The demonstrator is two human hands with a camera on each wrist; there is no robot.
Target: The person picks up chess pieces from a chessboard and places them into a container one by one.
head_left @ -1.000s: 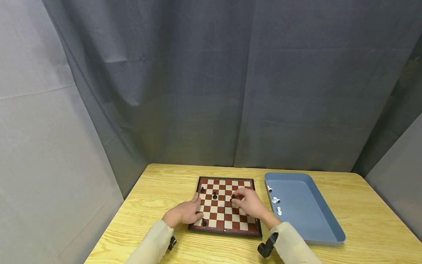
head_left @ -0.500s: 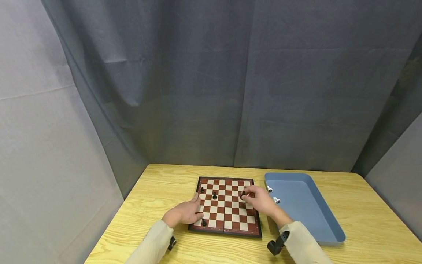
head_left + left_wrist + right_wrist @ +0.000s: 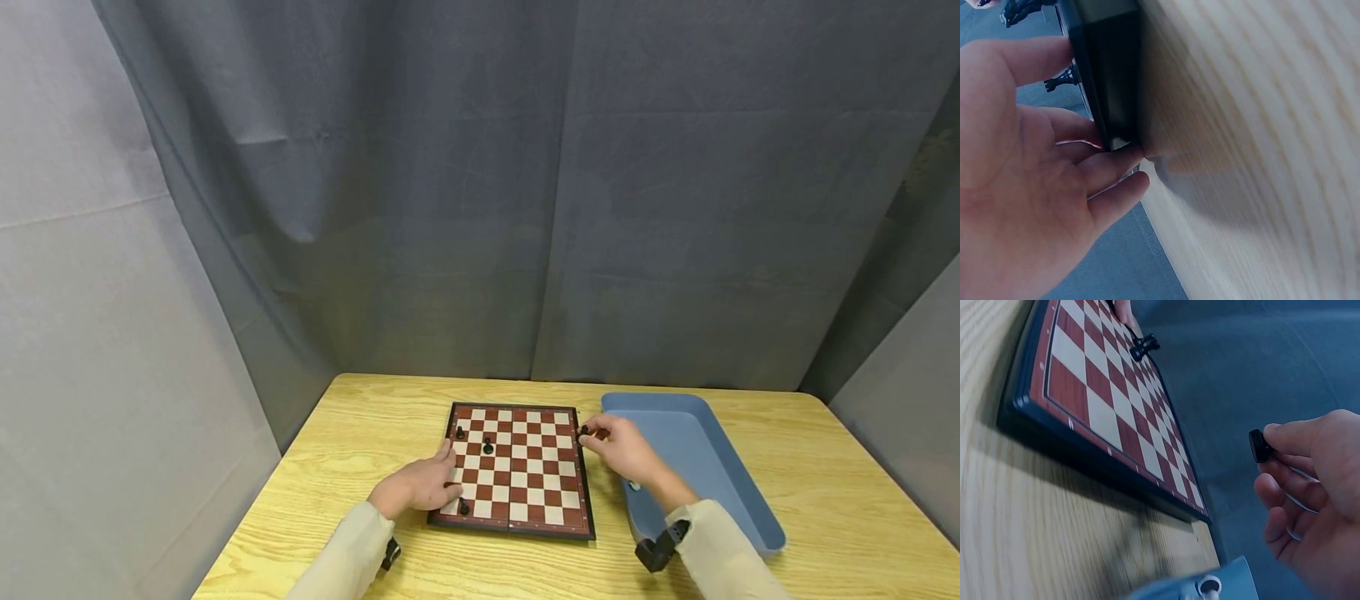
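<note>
A red-and-cream chessboard (image 3: 551, 492) with a dark frame lies on the table. My left hand (image 3: 423, 483) rests at its left edge, thumb toward the top and the other fingers along the side wall in the left wrist view. Several black chess pieces stand on the board's left part: one by the far left corner (image 3: 460, 433), another (image 3: 488, 447) further in, a third (image 3: 464, 507) by my left thumb. My right hand (image 3: 626, 450) pinches a black chess piece (image 3: 1257, 446) between thumb and fingers, over the gap right of the board. Its round base faces the board.
A blue tray (image 3: 738, 475) stands on the wooden table (image 3: 817, 467) to the right, partly behind my right forearm. A white chess piece (image 3: 1209, 586) shows in it; others are hidden. Grey curtains (image 3: 450, 208) hang behind and beside the table.
My right hand has carried the black chess piece rightward, from over the board's middle to past its right edge, near the tray. My left hand and the standing pieces have stayed in place.
</note>
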